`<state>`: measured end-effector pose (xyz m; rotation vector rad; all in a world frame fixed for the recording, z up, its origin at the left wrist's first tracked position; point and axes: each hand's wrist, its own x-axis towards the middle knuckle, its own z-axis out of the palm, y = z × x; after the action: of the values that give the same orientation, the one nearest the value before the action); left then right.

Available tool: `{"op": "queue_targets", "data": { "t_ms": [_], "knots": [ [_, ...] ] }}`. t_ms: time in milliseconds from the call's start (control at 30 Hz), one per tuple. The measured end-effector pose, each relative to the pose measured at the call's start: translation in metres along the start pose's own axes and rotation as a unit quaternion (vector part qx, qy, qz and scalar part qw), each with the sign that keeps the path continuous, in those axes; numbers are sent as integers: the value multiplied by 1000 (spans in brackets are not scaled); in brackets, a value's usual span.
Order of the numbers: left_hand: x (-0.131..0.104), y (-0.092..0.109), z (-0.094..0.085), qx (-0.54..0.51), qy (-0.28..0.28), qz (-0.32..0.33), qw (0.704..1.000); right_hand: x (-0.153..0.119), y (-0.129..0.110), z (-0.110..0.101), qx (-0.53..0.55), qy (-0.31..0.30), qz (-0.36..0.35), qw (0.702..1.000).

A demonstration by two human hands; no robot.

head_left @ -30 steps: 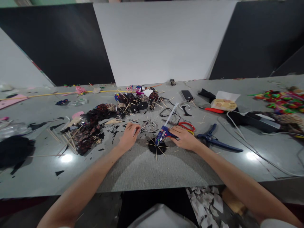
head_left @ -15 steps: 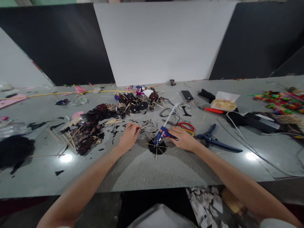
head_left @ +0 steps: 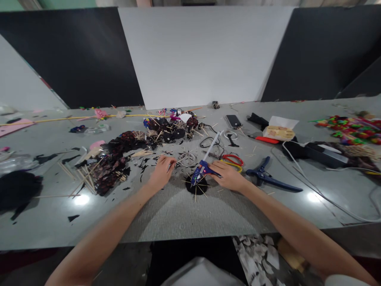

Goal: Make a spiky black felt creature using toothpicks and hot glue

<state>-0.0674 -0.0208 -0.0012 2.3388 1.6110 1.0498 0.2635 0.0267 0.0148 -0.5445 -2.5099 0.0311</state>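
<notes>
A blue glue gun [head_left: 200,171] with a long pale glue stick in its back is gripped by my right hand [head_left: 226,175]. Its nozzle points down at a black disc [head_left: 197,190] lying on the table, from which thin wooden sticks spread out like rays. To the left of the gun, my left hand [head_left: 161,171] has its fingers pinched together just left of a white wire ring [head_left: 187,159]. What those fingers hold, if anything, is too small to name.
Black scraps and wooden sticks [head_left: 86,176] cover the left side. Behind the hands lie several finished-looking black stick discs [head_left: 179,133]. Red-handled scissors [head_left: 233,159], a dark blue cutter [head_left: 268,178], a phone [head_left: 233,121] and a tissue pack [head_left: 278,132] are at the right.
The glue gun has shifted slightly left, its nozzle now nearer the left part of the black disc. My left hand has hardly moved.
</notes>
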Motion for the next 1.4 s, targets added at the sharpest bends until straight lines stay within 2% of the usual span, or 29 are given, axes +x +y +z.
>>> {"op": "queue_targets", "data": {
  "t_ms": [733, 1400],
  "knots": [
    [1, 1, 0, -4, 0, -5, 1000, 2, -7, 5, -19, 23, -33, 999],
    [1, 3, -2, -8, -9, -9, 1000, 1, -9, 5, 4, 5, 9, 1000]
  ]
}}
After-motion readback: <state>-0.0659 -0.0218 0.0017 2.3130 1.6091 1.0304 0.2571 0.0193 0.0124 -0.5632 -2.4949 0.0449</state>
